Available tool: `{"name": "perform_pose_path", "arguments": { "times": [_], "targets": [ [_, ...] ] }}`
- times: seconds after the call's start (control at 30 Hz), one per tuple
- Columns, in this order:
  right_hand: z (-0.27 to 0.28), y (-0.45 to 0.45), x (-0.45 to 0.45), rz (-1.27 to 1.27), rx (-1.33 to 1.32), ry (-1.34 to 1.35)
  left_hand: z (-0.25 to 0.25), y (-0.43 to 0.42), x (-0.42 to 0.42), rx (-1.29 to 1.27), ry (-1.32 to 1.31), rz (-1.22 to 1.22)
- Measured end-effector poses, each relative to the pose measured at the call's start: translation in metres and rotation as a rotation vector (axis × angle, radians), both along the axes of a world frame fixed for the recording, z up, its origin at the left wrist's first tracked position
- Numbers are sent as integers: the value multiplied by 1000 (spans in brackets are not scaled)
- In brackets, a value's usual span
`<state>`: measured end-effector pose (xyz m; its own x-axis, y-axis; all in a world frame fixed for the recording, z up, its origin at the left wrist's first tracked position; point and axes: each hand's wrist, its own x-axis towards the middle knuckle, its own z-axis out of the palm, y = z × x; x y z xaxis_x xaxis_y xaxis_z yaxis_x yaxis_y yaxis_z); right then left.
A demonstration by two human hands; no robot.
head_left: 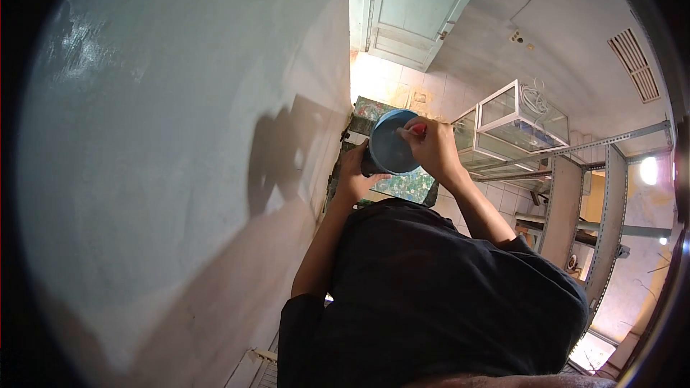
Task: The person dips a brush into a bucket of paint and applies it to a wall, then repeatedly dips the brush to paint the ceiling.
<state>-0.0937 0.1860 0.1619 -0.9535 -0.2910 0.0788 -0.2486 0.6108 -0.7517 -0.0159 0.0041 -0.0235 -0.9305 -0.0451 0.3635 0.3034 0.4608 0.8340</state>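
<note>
"Start close to the wearer; what is there?"

"A dark shirt [438,294], on the near side of the blue bucket [388,151]; the left hand [356,174] clasps the bucket's left side, its fingers spread along the wall; the right hand [433,147] reaches over the bucket's right rim."

"And the right fingers?"

"Drawn in narrow, pinching a small red thing [417,128] at the bucket's mouth (most of it is hidden by the hand, so I cannot tell what it is); whether it touches the inside I cannot tell either."

"Which step is in hand, then?"

"Handwork at the bucket's opening, I judge, one hand bracing and the other working; any further move with the red thing would call for a firm left hold and a light right wrist, clear of the rim."

"Beyond that?"

"A speckled surface [402,185] shows beneath the bucket and on its near side; a pale wall [180,122] runs to its left; a glass-sided case [499,133] and metal shelving [604,223] stand to its right; farthest, past the bucket, a pale door [420,0]."
</note>
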Motion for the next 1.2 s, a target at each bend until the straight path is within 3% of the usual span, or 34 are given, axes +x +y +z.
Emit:
{"name": "perform_pose_path", "arguments": {
  "times": [0.2, 0.37, 0.67, 1.2],
  "targets": [
    [2, 2, 1, 24, -8, 59, -2, -5, 2, 62, -77, -1],
    [-7, 3, -3, 5, -50, 92, 1, -6, 4, 19, 19, 1],
    [-17, 4, -1, -13, -103, 56, 29, -7, 5, 48, -92, -19],
    [-10, -11, 23, -169, -42, 66, 3, -14, 2, -14, -44, -86]
  ]
}}
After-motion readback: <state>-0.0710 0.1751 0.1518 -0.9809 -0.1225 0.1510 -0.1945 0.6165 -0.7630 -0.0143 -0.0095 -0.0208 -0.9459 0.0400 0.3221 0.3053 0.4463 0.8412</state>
